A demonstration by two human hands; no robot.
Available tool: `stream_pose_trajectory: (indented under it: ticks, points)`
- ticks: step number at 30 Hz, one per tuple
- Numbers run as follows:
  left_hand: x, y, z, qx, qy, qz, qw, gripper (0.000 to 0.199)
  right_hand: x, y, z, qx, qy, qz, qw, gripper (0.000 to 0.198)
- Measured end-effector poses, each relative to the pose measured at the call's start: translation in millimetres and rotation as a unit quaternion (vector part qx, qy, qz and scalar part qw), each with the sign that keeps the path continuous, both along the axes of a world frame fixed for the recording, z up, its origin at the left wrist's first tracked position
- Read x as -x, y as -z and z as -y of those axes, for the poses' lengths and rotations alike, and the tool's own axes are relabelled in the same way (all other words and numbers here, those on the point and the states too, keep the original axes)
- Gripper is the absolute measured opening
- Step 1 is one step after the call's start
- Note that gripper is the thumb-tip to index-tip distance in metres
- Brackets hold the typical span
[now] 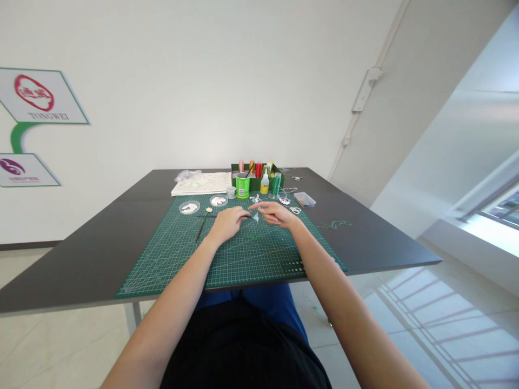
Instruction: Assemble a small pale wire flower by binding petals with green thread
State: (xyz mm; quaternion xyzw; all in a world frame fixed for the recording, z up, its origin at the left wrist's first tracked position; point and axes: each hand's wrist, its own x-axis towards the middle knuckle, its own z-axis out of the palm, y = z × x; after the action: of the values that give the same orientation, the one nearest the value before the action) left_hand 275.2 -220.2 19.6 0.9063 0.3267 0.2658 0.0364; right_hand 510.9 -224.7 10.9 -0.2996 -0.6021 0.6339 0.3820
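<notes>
Forearms were stretched over a green mat

Fine handwork was apparently being done on a small pale piece, seen between both hands. The left hand's fingers were curled, the right hand's index extended; whether anything was clamped could not be told. Steady fingertips seemed needed.

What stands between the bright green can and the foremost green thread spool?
The head view shows a yellow and white bottle between them, the dark green box behind.

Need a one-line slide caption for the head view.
Left hand and right hand close together over a gridded green mat, bright green can and thread spools beyond.
</notes>
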Motion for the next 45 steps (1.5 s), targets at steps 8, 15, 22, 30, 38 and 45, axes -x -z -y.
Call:
stream_pose_trajectory:
  ticks: [8,15,22,30,38,45]
  points:
    - [0.8,-1.2,2.6,-0.011,0.039,0.049,0.998,0.027,-1.5,5.9,-4.7,0.024,-0.013,-0.001,1.0,0.036]
    - [1.7,-1.1,2.5,-0.014,0.035,0.027,0.999,0.031,1.2,6.3,-3.5,0.02,-0.024,-0.003,0.999,0.034]
    - [1.5,-3.5,3.2,0.017,0.03,0.037,0.999,0.03,-1.2,8.8,-7.7,0.014,0.05,-0.046,0.998,0.026]
    - [0.6,-5.3,1.9,0.04,0.019,0.041,0.998,0.029,1.0,14.7,-15.1,-0.043,0.252,0.108,0.961,0.022]
    - [0.2,-4.4,-2.2,0.038,0.007,0.065,0.997,0.026,-0.4,13.1,-15.6,-0.142,0.307,0.126,0.933,0.02]
    - [0.3,-7.3,-1.0,0.034,-0.008,0.069,0.997,0.026,-2.4,13.0,-14.3,-0.215,0.381,0.181,0.881,0.016]
